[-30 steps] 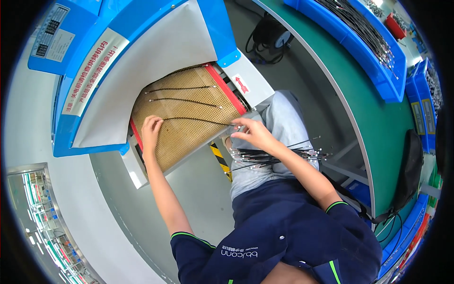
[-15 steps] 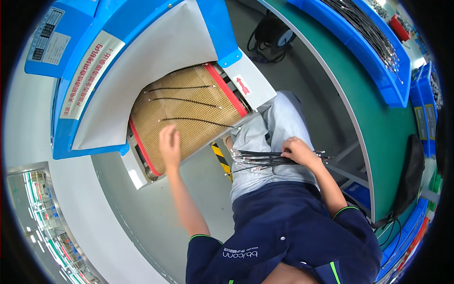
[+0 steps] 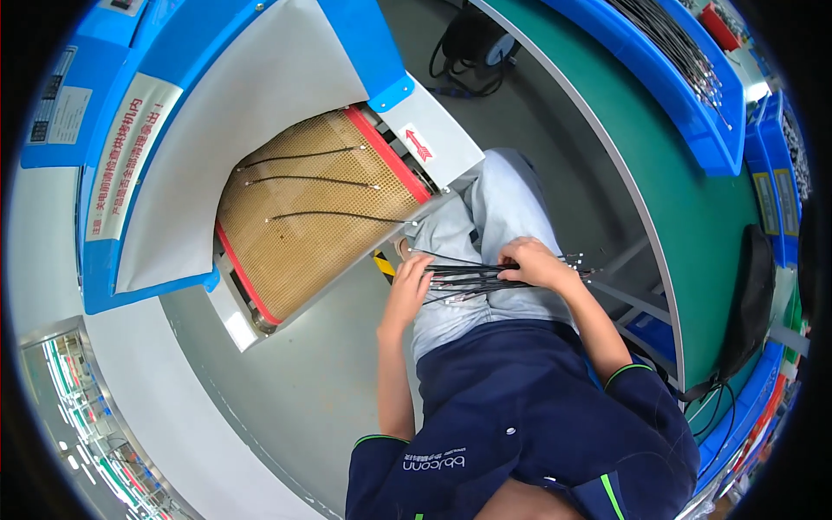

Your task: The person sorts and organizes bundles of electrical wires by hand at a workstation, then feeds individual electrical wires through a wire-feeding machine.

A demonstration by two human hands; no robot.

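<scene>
Across my lap lies a bundle of thin black cables (image 3: 470, 282) with small metal ends. My right hand (image 3: 530, 263) is closed on cables at the bundle's right part, fingertips pinching. At the left ends of the bundle, my left hand (image 3: 407, 290) has its fingers bent together on a cable; which one is hard to make out. One cable slants up apart from the others, its tip just above my left fingers. On the tan mesh conveyor belt (image 3: 303, 234), three black cables (image 3: 338, 214) lie spaced apart, the nearest reaching the belt's edge.
A blue machine hood with a pale flexible curtain (image 3: 234, 113) hangs over the belt's far side. To my right stands a green-topped table (image 3: 641, 147) with a blue bin (image 3: 693, 104) of black cables. A cable reel (image 3: 477, 48) sits on the floor beyond.
My left hand has come from above the belt's near edge, rightward to the cables on my lap. The belt cables keep about the same layout; the whole view has shifted slightly.
</scene>
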